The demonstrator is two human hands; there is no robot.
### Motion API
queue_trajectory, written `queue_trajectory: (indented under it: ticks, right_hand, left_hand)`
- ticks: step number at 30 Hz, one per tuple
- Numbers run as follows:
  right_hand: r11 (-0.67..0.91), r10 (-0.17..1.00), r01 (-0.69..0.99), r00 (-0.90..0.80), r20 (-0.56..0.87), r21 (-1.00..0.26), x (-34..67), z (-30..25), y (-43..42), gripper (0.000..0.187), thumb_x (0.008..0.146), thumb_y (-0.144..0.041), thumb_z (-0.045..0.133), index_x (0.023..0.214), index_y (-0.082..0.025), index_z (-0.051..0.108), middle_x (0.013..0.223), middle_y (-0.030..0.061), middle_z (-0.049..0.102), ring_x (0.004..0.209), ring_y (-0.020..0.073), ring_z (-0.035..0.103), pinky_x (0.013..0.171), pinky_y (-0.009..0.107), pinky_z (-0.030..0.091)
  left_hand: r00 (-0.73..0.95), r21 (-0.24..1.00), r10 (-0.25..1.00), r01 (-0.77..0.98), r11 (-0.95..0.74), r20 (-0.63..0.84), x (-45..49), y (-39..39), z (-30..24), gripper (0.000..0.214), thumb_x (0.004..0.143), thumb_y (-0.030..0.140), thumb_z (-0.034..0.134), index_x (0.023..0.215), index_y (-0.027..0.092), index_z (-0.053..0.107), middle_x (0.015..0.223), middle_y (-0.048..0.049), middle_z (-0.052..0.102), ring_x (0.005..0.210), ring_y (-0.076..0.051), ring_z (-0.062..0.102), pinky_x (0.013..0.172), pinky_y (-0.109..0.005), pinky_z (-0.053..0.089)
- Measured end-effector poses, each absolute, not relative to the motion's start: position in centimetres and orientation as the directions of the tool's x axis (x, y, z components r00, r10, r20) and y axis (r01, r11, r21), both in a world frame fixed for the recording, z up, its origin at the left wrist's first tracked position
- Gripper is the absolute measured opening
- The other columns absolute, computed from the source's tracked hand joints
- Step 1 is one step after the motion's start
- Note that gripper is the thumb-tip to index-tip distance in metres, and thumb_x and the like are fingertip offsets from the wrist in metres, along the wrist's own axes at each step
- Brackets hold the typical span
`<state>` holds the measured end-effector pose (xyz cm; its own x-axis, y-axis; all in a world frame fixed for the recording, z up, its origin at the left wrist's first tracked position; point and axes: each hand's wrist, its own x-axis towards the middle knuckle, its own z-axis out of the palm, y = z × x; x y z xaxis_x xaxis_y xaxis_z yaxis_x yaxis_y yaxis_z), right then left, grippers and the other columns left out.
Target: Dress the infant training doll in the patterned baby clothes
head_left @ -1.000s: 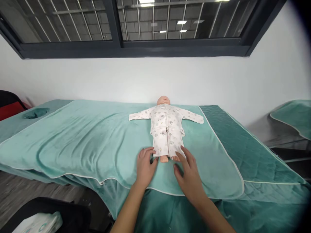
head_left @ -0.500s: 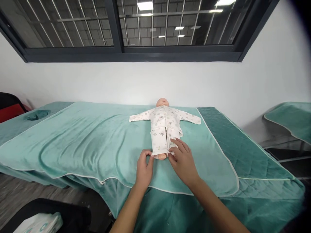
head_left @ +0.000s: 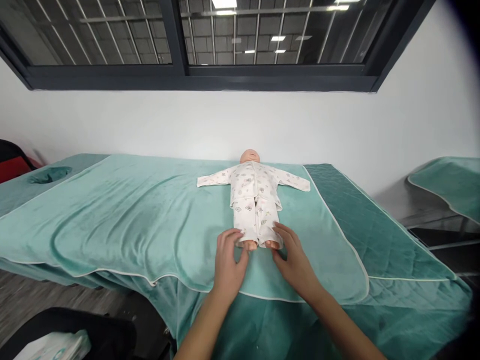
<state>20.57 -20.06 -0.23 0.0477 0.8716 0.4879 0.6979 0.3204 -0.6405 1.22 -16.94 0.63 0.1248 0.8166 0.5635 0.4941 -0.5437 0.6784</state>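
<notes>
A baby doll (head_left: 249, 155) lies on its back on a light green blanket (head_left: 150, 210), arms stretched out sideways. It wears a white printed top (head_left: 255, 180) and matching trousers (head_left: 245, 215). Both feet poke out of the trouser cuffs. My left hand (head_left: 229, 262) curves round the lower end of the left-side trouser leg, fingers on the cuff and thumb by the foot (head_left: 250, 245). On the other side, my right hand (head_left: 294, 260) holds the right-side leg the same way, its thumb beside that foot (head_left: 272, 245).
The blanket covers a bed with a darker green quilted cover (head_left: 356, 225) and a face hole (head_left: 50, 175) at the left. Behind it stand a white wall and a barred window (head_left: 210, 80). A black chair (head_left: 112, 332) bearing a white-and-green package (head_left: 56, 346) is at lower left.
My right hand has left the cuff of the left-side leg and moved to the right-side leg. My left hand has shifted slightly right. Both feet now show.
</notes>
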Motion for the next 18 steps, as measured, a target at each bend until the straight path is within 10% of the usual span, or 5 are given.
queue_trajectory:
  ticks: [8, 18]
  right_hand:
    - [0.168, 0.907, 0.724, 0.152, 0.393, -0.669, 22.0, -0.5, -19.4, 0.023, 0.088, -0.021, 0.057, 0.111, -0.022, 0.054, 0.108, 0.0070, 0.057, 0.101, 0.0235, 0.057, 0.088, 0.042, 0.051]
    - [0.295, 0.866, 0.714, 0.081, 0.494, -0.635, 22.2, 1.4, -20.9, 0.004, 0.091, -0.018, 0.051, 0.092, -0.022, 0.051, 0.091, 0.0026, 0.054, 0.083, 0.0180, 0.055, 0.074, 0.032, 0.046]
  left_hand:
    - [0.380, 0.346, 0.763, 0.723, -0.598, 0.523, 5.2, -16.5, 2.6, 0.016, 0.086, 0.010, 0.054, 0.100, 0.017, 0.060, 0.138, -0.0137, 0.049, 0.141, -0.033, 0.033, 0.111, -0.055, 0.036]
    - [0.259, 0.440, 0.673, 0.587, -0.679, 0.693, 5.0, -16.7, 1.4, 0.015, 0.088, 0.010, 0.053, 0.099, 0.019, 0.057, 0.124, -0.0089, 0.059, 0.130, -0.026, 0.046, 0.107, -0.049, 0.042]
